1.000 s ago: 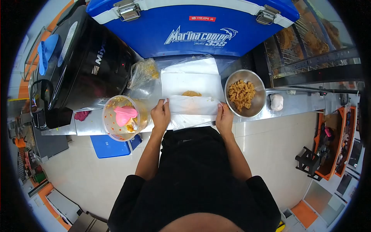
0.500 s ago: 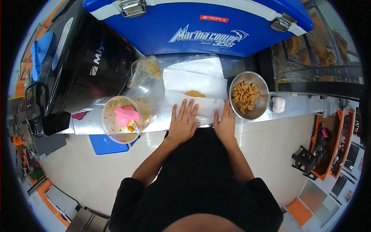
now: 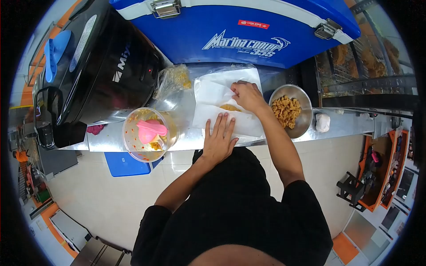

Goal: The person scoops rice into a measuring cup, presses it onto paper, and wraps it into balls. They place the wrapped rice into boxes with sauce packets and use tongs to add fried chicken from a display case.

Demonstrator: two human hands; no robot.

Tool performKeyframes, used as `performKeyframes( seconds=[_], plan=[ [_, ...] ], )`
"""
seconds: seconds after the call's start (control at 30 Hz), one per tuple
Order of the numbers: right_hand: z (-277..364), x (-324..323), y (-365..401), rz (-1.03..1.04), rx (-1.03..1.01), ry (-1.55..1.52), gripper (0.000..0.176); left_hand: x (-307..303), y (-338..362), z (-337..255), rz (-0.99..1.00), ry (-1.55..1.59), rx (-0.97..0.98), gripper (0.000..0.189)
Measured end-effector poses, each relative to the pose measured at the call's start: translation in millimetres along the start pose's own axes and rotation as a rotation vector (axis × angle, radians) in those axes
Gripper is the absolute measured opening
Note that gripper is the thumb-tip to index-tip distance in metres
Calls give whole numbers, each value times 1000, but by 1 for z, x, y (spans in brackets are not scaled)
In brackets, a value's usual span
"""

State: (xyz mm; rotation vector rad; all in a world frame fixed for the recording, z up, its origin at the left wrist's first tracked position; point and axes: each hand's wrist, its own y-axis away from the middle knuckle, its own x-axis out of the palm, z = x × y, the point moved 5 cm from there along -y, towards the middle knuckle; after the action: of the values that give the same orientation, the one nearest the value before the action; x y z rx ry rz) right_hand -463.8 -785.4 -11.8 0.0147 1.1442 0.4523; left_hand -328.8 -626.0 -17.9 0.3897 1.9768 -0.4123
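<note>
- Left hand (image 3: 217, 142), open, grasping nothing: press the paper (image 3: 208, 93) lightly, flat.
- Right hand (image 3: 248, 96), curled nearly closed (grip unclear): go gently beside the food (image 3: 229, 107).

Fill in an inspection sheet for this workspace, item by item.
Surface: metal counter, shiny.
Things in work: white paper, partly folded over brown food; metal bowl of brown pieces alongside.
Clutter: pink scoop in clear tub; plastic bag.
Hands: left hand flat on paper, fingers spread; right hand pinching it.
Cables: none identifiable for certain.
Surroundings: blue cooler behind; black appliance left, red light lit; food display case right.
</note>
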Motion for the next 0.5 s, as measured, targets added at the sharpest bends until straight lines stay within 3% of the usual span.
performKeyframes(
  seconds=[0.07,0.17,0.3,0.4,0.5],
  plan=[
    [2,-7,2,41,-98,-232,17,-2,-4,-1,9,-41,8,70],
    [11,-23,12,34,-196,-222,16,-3,-10,-4,-25,-81,-4,69],
    [31,-27,31,112,-182,-121,16,0,-17,-2,-34,-52,-20,67],
    [33,-14,44,-114,-317,-110,26,0,-18,-2,-47,-81,-45,65],
    [17,-8,43,-135,-297,-127,31,-2,-17,-4,-77,-104,-29,64]
  ],
)
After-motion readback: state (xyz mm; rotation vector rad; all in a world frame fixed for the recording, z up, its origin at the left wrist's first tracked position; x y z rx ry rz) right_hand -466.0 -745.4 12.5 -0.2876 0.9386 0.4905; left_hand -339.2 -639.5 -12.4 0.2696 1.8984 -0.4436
